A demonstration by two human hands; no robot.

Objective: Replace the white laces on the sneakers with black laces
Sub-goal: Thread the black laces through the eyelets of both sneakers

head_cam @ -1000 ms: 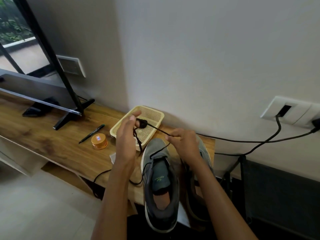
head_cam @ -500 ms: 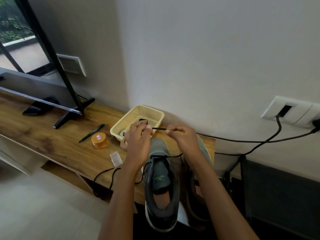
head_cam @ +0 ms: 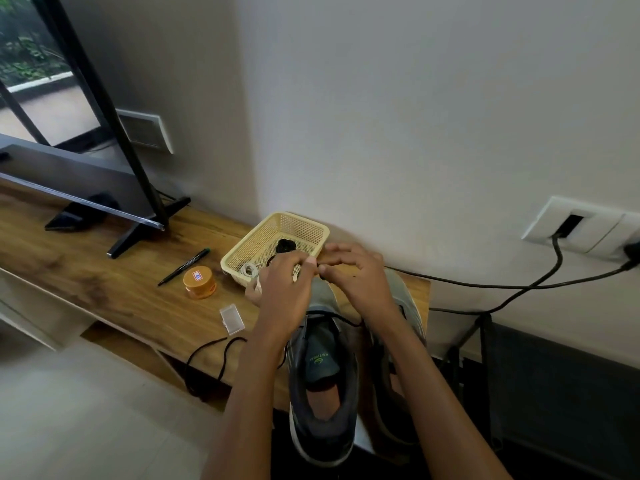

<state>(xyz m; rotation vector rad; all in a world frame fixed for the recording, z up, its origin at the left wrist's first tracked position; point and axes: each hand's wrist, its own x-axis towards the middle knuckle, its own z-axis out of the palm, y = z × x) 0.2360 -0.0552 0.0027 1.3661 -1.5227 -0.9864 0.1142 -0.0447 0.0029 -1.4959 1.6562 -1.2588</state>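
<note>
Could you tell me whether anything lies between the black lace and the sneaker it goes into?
Nothing visible does: the left hand and right hand pinch the black lace above the grey sneaker, whose tongue lies uncovered.

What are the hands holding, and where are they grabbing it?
Left hand and right hand pinch the black lace, on a short stretch above the sneaker toe.

- desk (head_cam: 114,282): wood grain, satin finish
- basket (head_cam: 263,233): cream plastic mesh, slight sheen
- sneaker (head_cam: 325,431): grey cloth upper, matt; smooth white sole
- lace (head_cam: 207,346): black woven cord, matt
- jar (head_cam: 200,282): orange plastic, glossy
- box (head_cam: 232,318): clear plastic, smooth
</note>
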